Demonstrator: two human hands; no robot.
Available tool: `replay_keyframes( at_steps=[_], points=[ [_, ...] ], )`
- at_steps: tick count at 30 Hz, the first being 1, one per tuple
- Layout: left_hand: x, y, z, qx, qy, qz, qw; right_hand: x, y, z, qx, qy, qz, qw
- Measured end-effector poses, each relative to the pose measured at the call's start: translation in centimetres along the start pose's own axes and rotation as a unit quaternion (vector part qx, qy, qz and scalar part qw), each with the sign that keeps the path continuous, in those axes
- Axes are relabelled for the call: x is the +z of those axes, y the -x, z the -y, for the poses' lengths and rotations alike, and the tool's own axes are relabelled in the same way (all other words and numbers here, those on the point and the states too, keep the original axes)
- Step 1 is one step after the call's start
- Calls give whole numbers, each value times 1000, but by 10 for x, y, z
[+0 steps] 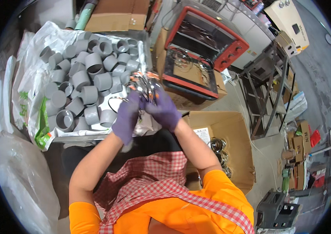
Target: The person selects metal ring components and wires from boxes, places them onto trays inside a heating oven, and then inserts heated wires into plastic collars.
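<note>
Both hands wear purple gloves and meet in front of me, at the right edge of a heap of grey plastic pipe fittings (81, 79). Between them is a bundle of shiny thin metal bands with orange bits (146, 84). My left hand (127, 117) is closed on the bundle's near left side, and a thin dark loop (115, 103) sticks out beside it. From the right, my right hand (163, 111) grips the same bundle. The fingertips are partly hidden behind the gloves and the bands, which are somewhat blurred.
The fittings lie on white plastic sacking (29, 74) in a metal-edged tray (79, 138). A red oven (228, 43) stands open at the far right, with wire-like loops on its door. Beside my right arm, a cardboard box (235, 136) holds coiled metal rings (218, 145). Clear plastic (21, 175) hangs left.
</note>
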State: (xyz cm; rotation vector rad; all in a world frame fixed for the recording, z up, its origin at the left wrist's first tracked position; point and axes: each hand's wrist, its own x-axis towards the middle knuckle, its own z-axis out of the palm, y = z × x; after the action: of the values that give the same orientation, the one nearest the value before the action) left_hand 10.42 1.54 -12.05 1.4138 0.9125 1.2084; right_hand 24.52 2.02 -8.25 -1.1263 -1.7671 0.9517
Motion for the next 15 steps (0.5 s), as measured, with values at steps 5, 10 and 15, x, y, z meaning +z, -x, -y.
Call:
replay_keyframes(
  at_steps=[5,10,15],
  points=[
    [-66,-1,11,-57,264,-34,962,49,-47,3,38,79,121,989],
    [-70,-15,25,210,-122,-65,968,54,-46,-13,91,-143,32,985],
    [-74,-19,36,65,138,-46,987,57,-55,-7,89,-105,-1,990]
  ],
)
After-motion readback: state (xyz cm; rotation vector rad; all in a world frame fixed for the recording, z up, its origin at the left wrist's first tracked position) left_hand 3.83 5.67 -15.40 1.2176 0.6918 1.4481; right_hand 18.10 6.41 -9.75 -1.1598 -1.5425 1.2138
